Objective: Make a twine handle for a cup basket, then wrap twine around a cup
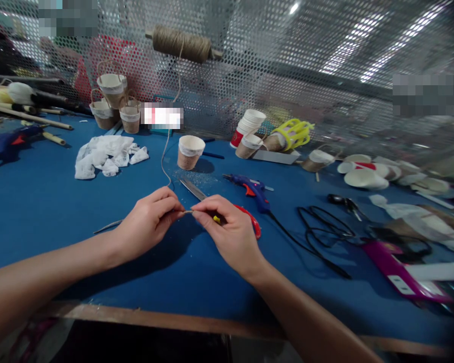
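Both hands meet over the blue table, pinching a thin piece of twine [188,212] between them. My left hand [151,216] is closed on one side of it, and my right hand [227,229] on the other. A strand of twine [165,156] runs down from the spool [181,44] toward my left hand. Under my right hand lies a pair of scissors [192,189], blades toward the back, its red handle partly covered. Beyond the hands stands a brown-wrapped paper cup [189,154] with a white rim. A blue glue gun [251,189] rests to the right.
Finished-looking cups with twine handles [112,91] are stacked back left, behind white fabric pieces [108,154]. Another glue gun [15,141] lies far left. White paper cups [249,123], keys [346,204], black cable [325,227] and a purple power strip [404,272] occupy the right. Perforated metal sheeting [268,65] rises behind.
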The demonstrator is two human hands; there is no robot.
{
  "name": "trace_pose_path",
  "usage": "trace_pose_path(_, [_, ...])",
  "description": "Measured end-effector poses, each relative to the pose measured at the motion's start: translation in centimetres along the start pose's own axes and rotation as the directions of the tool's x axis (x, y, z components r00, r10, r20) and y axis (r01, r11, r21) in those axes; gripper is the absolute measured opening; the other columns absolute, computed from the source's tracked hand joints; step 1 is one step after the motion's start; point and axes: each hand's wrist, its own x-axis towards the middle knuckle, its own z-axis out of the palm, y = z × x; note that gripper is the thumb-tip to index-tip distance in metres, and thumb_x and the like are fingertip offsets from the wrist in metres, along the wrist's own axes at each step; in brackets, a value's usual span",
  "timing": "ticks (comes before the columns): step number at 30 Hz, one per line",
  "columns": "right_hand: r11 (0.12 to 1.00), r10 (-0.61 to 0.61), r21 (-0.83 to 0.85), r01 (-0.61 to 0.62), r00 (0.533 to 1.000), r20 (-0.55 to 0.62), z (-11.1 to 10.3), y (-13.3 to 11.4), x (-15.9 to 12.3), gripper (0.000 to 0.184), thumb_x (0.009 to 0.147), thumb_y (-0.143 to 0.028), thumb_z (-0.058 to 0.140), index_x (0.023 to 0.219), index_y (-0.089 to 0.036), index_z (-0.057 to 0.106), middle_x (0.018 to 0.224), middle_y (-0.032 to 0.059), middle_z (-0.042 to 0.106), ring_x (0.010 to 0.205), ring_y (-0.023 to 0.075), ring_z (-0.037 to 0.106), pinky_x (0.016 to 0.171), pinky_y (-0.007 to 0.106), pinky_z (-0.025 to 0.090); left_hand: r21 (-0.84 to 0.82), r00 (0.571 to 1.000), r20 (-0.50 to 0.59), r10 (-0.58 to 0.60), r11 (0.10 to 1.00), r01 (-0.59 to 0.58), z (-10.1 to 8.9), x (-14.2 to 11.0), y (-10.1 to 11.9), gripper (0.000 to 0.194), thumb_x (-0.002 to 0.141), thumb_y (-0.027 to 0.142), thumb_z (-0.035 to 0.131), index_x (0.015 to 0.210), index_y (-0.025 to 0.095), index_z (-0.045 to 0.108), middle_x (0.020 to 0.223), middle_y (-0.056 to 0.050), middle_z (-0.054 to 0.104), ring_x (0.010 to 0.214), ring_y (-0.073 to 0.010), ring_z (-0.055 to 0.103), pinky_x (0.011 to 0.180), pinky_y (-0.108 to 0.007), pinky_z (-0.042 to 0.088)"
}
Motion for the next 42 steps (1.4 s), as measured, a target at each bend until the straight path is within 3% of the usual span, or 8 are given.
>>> trace_pose_path(5, [0.998, -0.052, -0.036, 0.049, 0.996, -0.078, 0.07, 0.03, 0.06, 0.007, 0.077, -0.019, 0.059, 0.079, -0.025, 0.063, 0.078, 0.0003, 0.050, 0.076, 0.0138, 0.051, 0.070, 0.030, 0.043, -0.021, 0.999, 0.046, 0.002, 1.000, -0.001, -0.08, 0.15, 0.13, 0.013, 0.082, 0.011, 0.048, 0.072, 0.012, 0.057, 0.066, -0.001, 0.056, 0.060, -0.0100, 0.050, 0.057, -0.021, 0.041])
trace_pose_path(12, [0.995, 0.073, 0.070, -0.077, 0.996, 0.058, -0.09, 0.11, 0.08, 0.041, 0.074, -0.029, 0.064, 0.113, -0.027, 0.051, 0.090, 0.0019, 0.052, 0.079, 0.0140, 0.052, 0.071, 0.030, 0.044, -0.019, 0.999, 0.009, -0.034, 0.999, 0.034, -0.31, 0.14, 0.10, 0.012, 0.081, 0.012, 0.050, 0.071, 0.013, 0.056, 0.063, 0.000, 0.054, 0.055, -0.0084, 0.046, 0.051, -0.019, 0.037])
trace_pose_path(16, [0.983, 0.164, 0.073, -0.167, 0.986, 0.041, -0.07, -0.08, 0.17, 0.026, 0.074, -0.034, 0.063, 0.094, -0.020, 0.055, 0.084, 0.0027, 0.055, 0.073, 0.0135, 0.052, 0.066, 0.029, 0.044, -0.003, 1.000, -0.015, -0.020, 1.000, 0.020, -0.25, 0.08, 0.08, 0.010, 0.080, 0.010, 0.051, 0.073, 0.014, 0.057, 0.066, -0.001, 0.055, 0.057, -0.0085, 0.048, 0.051, -0.019, 0.038])
trace_pose_path(21, [1.000, -0.011, -0.027, 0.013, 0.997, 0.072, -0.09, -0.24, 0.20, 0.012, 0.083, -0.022, 0.052, 0.071, -0.020, 0.053, 0.072, -0.0004, 0.053, 0.068, 0.0116, 0.051, 0.065, 0.027, 0.042, 0.064, 1.000, 0.003, 0.029, 0.998, -0.029, -0.18, 0.12, 0.17, 0.010, 0.079, 0.011, 0.052, 0.072, 0.014, 0.058, 0.065, -0.001, 0.056, 0.058, -0.0101, 0.049, 0.052, -0.020, 0.039])
trace_pose_path(28, [0.988, -0.070, -0.139, 0.073, 0.997, 0.026, -0.23, 0.31, 0.18, 0.008, 0.080, -0.029, 0.057, 0.084, -0.022, 0.058, 0.078, 0.0014, 0.059, 0.074, 0.0145, 0.054, 0.070, 0.030, 0.044, 0.066, 0.999, 0.041, 0.030, 0.997, -0.032, -0.27, 0.17, 0.03, 0.011, 0.081, 0.012, 0.050, 0.075, 0.014, 0.059, 0.061, 0.000, 0.058, 0.053, -0.0086, 0.051, 0.050, -0.019, 0.039])
trace_pose_path(31, [0.988, -0.053, -0.146, 0.053, 0.999, 0.007, -0.23, 0.44, 0.17, 0.033, 0.073, -0.036, 0.064, 0.102, -0.022, 0.056, 0.089, 0.0037, 0.059, 0.074, 0.0153, 0.054, 0.070, 0.031, 0.046, 0.066, 1.000, 0.007, 0.026, 0.997, -0.027, -0.35, 0.20, 0.03, 0.011, 0.081, 0.012, 0.050, 0.074, 0.014, 0.058, 0.062, 0.000, 0.060, 0.053, -0.0087, 0.051, 0.049, -0.019, 0.039])
trace_pose_path(36, [0.950, -0.166, -0.273, 0.155, 0.986, -0.015, -0.08, 0.36, 0.10, 0.006, 0.080, -0.027, 0.057, 0.081, -0.022, 0.059, 0.078, 0.0033, 0.061, 0.073, 0.0158, 0.055, 0.067, 0.031, 0.046, 0.059, 1.000, -0.010, 0.029, 0.998, -0.029, -0.26, 0.21, 0.01, 0.011, 0.081, 0.013, 0.050, 0.073, 0.015, 0.059, 0.063, -0.001, 0.061, 0.056, -0.0095, 0.053, 0.052, -0.019, 0.041])
trace_pose_path(42, [0.867, -0.324, -0.388, 0.314, 0.945, 0.040, -0.05, 0.20, 0.24, 0.011, 0.084, -0.020, 0.050, 0.076, -0.019, 0.059, 0.073, 0.0051, 0.061, 0.070, 0.0161, 0.054, 0.066, 0.032, 0.045, 0.085, 1.000, -0.011, 0.021, 0.996, -0.020, -0.10, 0.05, 0.04, 0.010, 0.079, 0.010, 0.052, 0.073, 0.014, 0.059, 0.062, -0.001, 0.061, 0.055, -0.0097, 0.054, 0.052, -0.020, 0.042])
